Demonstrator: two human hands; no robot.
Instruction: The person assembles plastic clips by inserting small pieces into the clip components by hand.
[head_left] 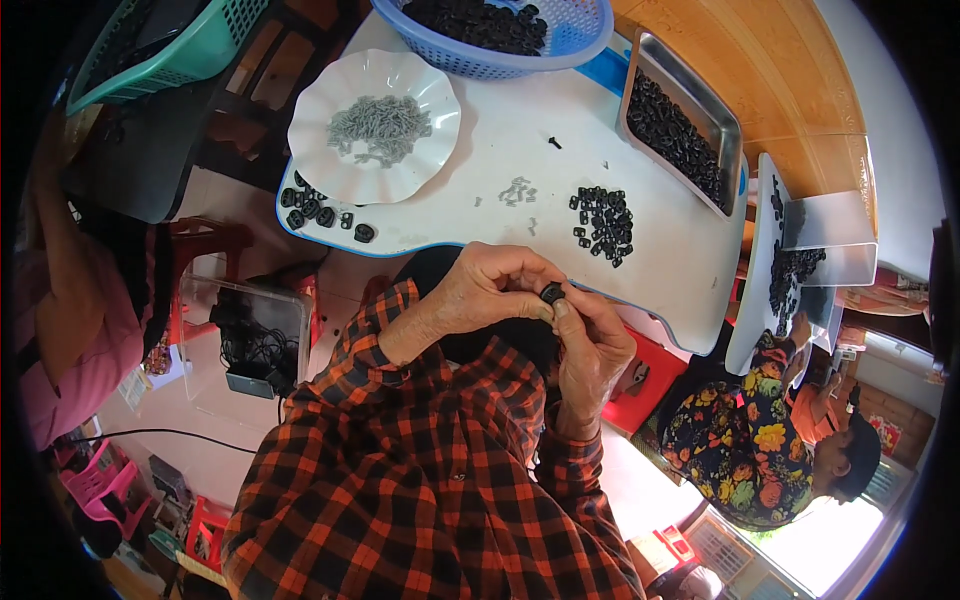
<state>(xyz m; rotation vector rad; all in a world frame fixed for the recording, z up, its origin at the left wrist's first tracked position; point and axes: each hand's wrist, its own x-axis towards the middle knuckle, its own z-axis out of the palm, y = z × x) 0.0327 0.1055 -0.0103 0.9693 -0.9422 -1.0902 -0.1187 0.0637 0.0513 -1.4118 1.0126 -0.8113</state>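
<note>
Just off the table's near edge, my left hand [505, 285] and my right hand [592, 350] meet, closed in a pinch. Between their fingertips is a small black plastic piece [551, 293], mostly covered by fingers. Beyond them on the white table [440, 200] lies a loose cluster of small black square plastic pieces [603, 225]. Left of that cluster are a few scattered small grey springs [517, 191]. A white scalloped plate [310, 130] holds a heap of similar springs. Several rounded black pieces, like cord locks [325, 216], lie beside the plate. A single black stem-shaped piece [555, 143] rests farther back.
A blue basket [480, 65] and a metal tray [728, 130], both with black parts, stand at the back. Left is a green basket [190, 65]. A co-worker in a flowered top [740, 440] sits right, by another table with black parts [795, 275]. Another person's arm [60, 240] shows left.
</note>
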